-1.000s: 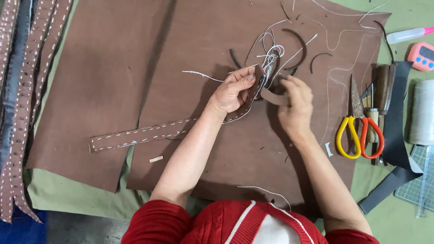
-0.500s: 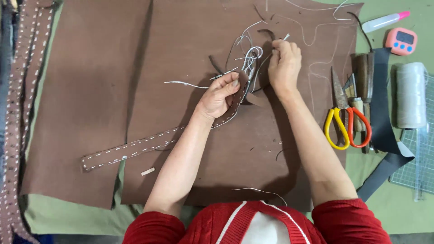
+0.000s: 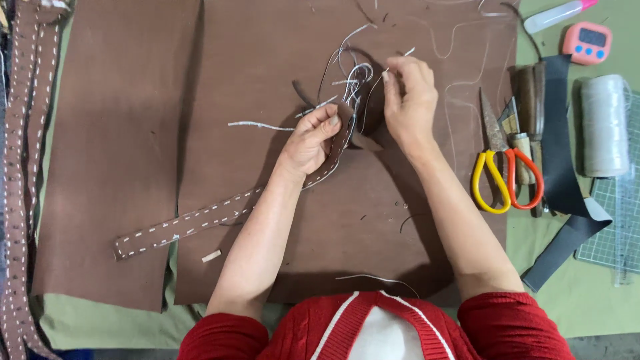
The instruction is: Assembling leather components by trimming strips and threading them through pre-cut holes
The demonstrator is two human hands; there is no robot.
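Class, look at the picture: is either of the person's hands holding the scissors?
No. The scissors lie on the mat to the right, while the left hand grips the stitched strap and the right hand pinches thread.

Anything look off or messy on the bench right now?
Only loose offcuts: white thread scraps and a small pale stub lie on the brown leather sheet. The stitched strap in the left hand looks intact.

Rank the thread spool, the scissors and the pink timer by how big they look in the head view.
1. scissors, longest overall
2. thread spool, shorter than the scissors but bulkier, so these two are close
3. pink timer, clearly smallest
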